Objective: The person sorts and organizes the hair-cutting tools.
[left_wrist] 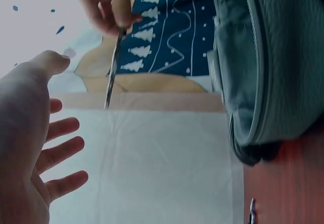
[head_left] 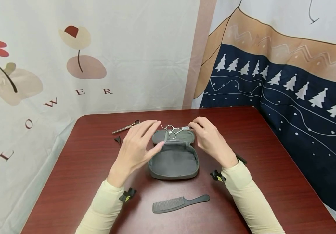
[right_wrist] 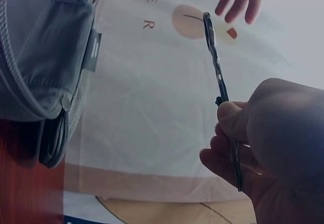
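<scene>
A pair of silver hairdressing scissors [head_left: 177, 131] is pinched at the blade end by my right hand [head_left: 213, 139], with the finger rings toward the left. In the right wrist view the scissors [right_wrist: 216, 67] appear edge-on between thumb and fingers. My left hand [head_left: 135, 143] is spread in the air left of the rings, apart from them and holding nothing. Below the hands a grey zip case [head_left: 174, 177] lies unzipped on the table, its lid folded back. The left wrist view shows the case [left_wrist: 288, 67] at its right side.
A dark comb [head_left: 181, 204] lies in front of the case. Behind my left hand are a second pair of scissors [head_left: 127, 127] and a small black clip [head_left: 117, 139]. The reddish-brown table [head_left: 273, 182] meets patterned cloth [head_left: 144, 65] at the back.
</scene>
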{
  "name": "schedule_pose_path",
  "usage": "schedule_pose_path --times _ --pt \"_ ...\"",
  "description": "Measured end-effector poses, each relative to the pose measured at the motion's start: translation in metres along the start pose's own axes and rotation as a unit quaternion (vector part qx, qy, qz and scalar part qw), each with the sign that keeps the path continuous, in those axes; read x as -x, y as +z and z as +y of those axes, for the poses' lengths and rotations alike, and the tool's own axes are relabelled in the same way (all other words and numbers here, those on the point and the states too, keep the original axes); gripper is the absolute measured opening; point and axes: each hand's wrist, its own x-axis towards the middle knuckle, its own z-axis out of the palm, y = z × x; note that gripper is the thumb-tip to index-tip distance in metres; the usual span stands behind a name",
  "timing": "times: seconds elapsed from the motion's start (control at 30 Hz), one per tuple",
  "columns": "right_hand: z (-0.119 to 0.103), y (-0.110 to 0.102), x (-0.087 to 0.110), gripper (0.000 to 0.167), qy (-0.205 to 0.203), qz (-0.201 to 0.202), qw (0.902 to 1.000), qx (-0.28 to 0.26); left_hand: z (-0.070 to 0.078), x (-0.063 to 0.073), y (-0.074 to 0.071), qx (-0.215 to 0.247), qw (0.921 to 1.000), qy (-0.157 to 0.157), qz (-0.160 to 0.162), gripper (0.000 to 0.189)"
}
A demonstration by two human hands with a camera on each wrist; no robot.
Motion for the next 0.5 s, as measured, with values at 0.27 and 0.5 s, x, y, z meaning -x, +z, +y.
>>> schedule_pose_path --times 0.27,0.5 --pt "-0.011 0.0 -0.002 0.025 -0.005 -0.011 0.9999 0.006 0.014 0.0 0.011 -0.013 0.9997 0.019 -0.012 0.069" --pt "-0.019 0.002 -0.002 0.024 -0.019 -0.02 0.9995 0.015 0.019 0.0 0.013 -0.026 0.9994 0.018 -0.018 0.067"
